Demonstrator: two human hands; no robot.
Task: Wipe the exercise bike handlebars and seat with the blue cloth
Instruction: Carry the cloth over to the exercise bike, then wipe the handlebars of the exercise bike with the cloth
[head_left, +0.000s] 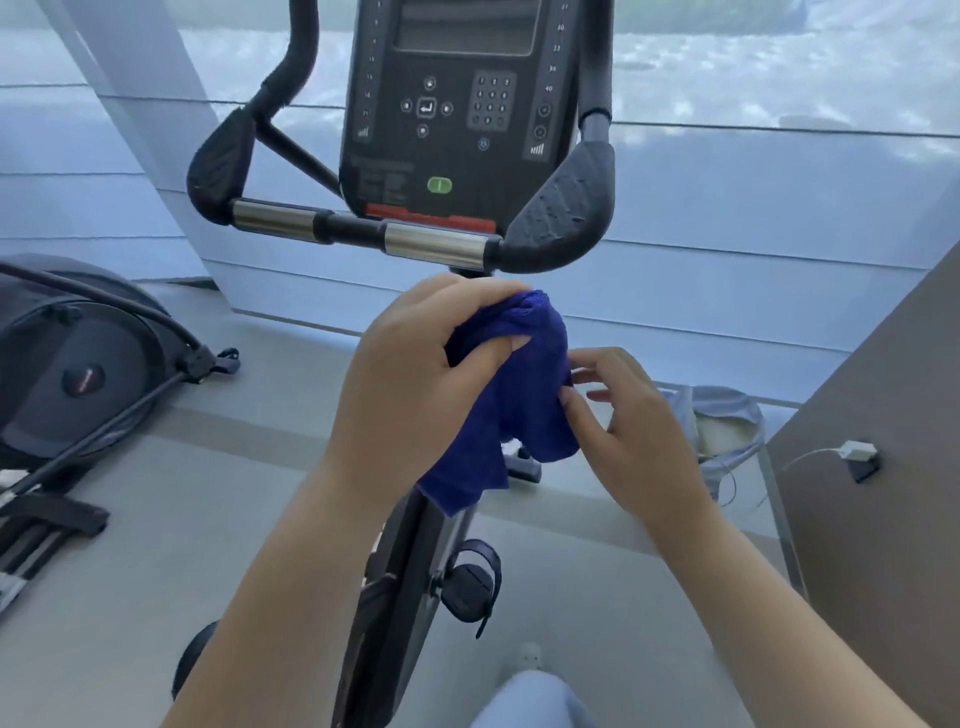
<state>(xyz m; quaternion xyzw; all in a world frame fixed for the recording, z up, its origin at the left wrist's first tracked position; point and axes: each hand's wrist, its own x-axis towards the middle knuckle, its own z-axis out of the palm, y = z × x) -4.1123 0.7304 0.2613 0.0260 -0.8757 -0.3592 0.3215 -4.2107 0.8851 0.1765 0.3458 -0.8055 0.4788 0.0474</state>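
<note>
Head view: the blue cloth (524, 384) hangs bunched in mid-air just below the handlebars (363, 228), apart from them; the left hand (415, 374) grips its top, while the right hand (623, 410) pinches its right edge with thumb and fingertips

Clear gap just below handlebar crossbar (363, 228), above left hand (410, 374) gripping blue cloth (524, 405) and right hand (634, 431) pinching it. Console (457, 104) directly behind crossbar blocks reach over middle. Left pad (221, 166), right pad (561, 213) cap crossbar ends. Far left of crossbar: neighbouring machine (78, 364). Lower right: lined bin (748, 410), brown panel (883, 467). Lower left: bare floor (234, 467).
</note>
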